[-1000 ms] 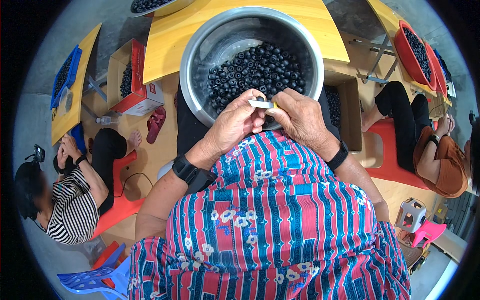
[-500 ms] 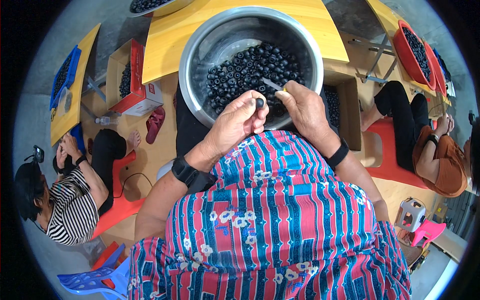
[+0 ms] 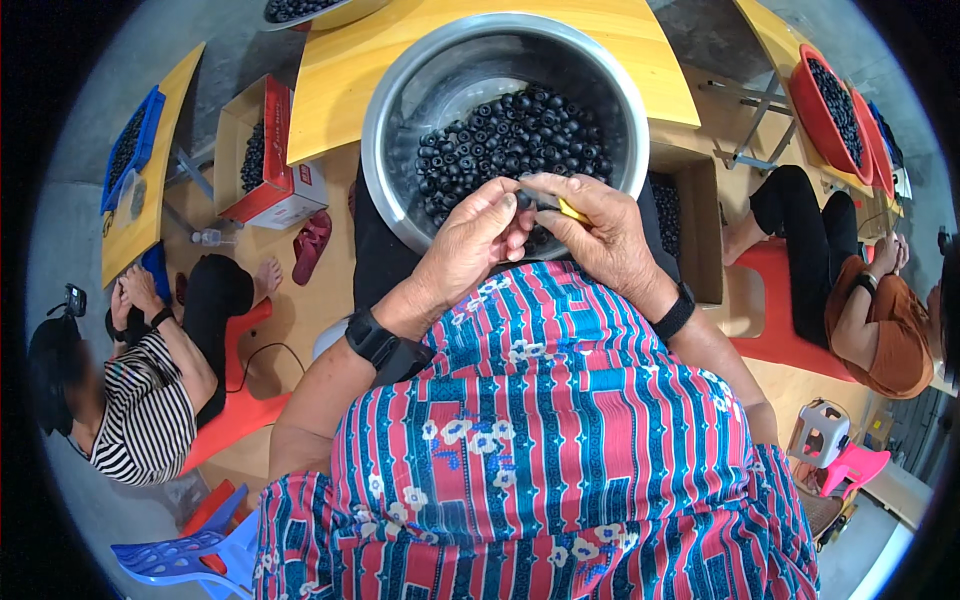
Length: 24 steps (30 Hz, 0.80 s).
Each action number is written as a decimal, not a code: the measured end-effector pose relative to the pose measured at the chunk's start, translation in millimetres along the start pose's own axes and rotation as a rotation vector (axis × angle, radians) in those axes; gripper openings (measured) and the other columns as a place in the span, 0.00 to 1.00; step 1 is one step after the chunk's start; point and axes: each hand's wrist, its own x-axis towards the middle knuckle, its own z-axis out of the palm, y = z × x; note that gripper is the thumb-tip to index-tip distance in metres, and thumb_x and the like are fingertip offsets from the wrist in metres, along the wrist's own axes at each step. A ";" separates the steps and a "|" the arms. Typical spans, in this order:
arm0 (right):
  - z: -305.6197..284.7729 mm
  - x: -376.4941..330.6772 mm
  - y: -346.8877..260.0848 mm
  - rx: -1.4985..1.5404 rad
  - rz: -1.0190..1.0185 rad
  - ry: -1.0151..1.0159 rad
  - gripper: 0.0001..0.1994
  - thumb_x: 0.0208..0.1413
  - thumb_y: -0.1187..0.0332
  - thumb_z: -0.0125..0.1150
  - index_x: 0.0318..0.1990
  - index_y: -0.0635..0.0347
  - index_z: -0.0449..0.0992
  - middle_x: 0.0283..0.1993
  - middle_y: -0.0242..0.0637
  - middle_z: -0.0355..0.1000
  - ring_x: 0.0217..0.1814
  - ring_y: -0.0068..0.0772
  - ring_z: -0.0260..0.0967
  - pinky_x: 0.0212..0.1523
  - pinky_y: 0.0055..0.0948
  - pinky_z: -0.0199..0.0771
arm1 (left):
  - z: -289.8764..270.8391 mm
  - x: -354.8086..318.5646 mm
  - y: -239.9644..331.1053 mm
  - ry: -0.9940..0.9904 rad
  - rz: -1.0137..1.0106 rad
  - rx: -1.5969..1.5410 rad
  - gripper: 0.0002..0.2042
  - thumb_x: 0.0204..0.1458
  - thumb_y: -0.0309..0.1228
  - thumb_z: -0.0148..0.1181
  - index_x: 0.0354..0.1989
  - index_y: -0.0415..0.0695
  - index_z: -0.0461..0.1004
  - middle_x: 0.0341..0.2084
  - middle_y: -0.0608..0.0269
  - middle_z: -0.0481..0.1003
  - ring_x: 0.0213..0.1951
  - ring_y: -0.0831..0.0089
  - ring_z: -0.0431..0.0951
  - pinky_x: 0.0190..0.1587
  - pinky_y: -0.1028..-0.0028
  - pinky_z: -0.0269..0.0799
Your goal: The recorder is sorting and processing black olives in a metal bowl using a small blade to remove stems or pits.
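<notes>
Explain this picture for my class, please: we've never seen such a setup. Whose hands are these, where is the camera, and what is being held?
There is no robot: these are a person's bare hands. A wide fisheye camera on the person's head looks down, so straight edges bend near the rim, and picture left is the person's left.

In front of the body is a metal bowl with many dark round pieces inside; a yellow table shows beyond it. The left hand seems to hold one dark piece. The right hand grips a small yellow-handled tool, probably a knife, mostly hidden. Two other people sit at the sides.
</notes>
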 end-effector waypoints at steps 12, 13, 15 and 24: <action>-2.3 -3.1 -5.9 -0.324 -0.054 -0.087 0.21 0.51 0.69 0.64 0.56 0.44 0.77 0.29 0.38 0.71 0.30 0.42 0.73 0.31 0.37 0.73 | -10.6 1.0 -3.9 -0.012 0.007 -0.118 0.11 0.68 0.37 0.45 0.50 0.44 0.67 0.33 0.70 0.68 0.32 0.84 0.67 0.35 0.79 0.65; -2.4 -3.1 -6.2 -0.327 -0.063 -0.085 0.21 0.51 0.69 0.64 0.55 0.44 0.78 0.28 0.38 0.71 0.30 0.42 0.73 0.30 0.36 0.73 | -11.1 1.1 -4.1 -0.014 0.003 -0.134 0.11 0.68 0.37 0.45 0.50 0.44 0.67 0.33 0.70 0.68 0.32 0.83 0.67 0.35 0.79 0.65; -3.4 -3.2 -6.1 -0.330 -0.073 -0.084 0.20 0.50 0.69 0.64 0.54 0.45 0.78 0.28 0.38 0.71 0.30 0.41 0.73 0.30 0.36 0.73 | -8.8 0.4 -3.1 0.001 0.008 -0.146 0.11 0.68 0.37 0.45 0.50 0.45 0.67 0.34 0.70 0.68 0.33 0.83 0.67 0.35 0.79 0.65; -6.6 -4.9 -3.9 -0.346 -0.083 -0.035 0.12 0.53 0.59 0.66 0.39 0.55 0.79 0.30 0.39 0.72 0.31 0.43 0.73 0.31 0.37 0.72 | 2.5 -0.8 3.7 0.045 0.056 0.097 0.12 0.68 0.41 0.43 0.46 0.45 0.65 0.31 0.71 0.65 0.30 0.84 0.63 0.34 0.82 0.63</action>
